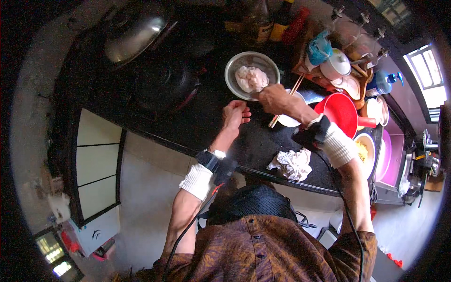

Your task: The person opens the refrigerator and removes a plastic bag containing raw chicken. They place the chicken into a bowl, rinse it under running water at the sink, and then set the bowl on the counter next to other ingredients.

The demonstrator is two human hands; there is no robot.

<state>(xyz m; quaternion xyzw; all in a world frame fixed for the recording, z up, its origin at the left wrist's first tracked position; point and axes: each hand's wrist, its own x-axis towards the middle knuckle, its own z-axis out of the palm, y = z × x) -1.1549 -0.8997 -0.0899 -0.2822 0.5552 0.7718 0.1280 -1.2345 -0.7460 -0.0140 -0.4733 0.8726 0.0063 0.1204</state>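
A round metal bowl (230, 86) sits on the dark countertop, holding a pale, lumpy mass like dough (252, 78). My right hand (280, 100) is curled over the bowl's lower right rim; its fingertips are hidden, so its grip cannot be made out. Just below the bowl is my left hand (236, 114), loosely bent, with fingers somewhat apart and nothing visible in it. Beneath my right hand and wrist, a white bowl (290, 121) is partly covered, and a pair of wooden chopsticks (296, 84) lies across it.
A red pan (340, 114) stands right of my right wrist. Nearer me lie a crumpled white cloth (291, 165) and a bowl of yellow food (368, 155). A dark stove (162, 83) is at left, below a shiny metal lid (135, 40). Bottles (278, 30) stand behind; a sink (394, 158) is right.
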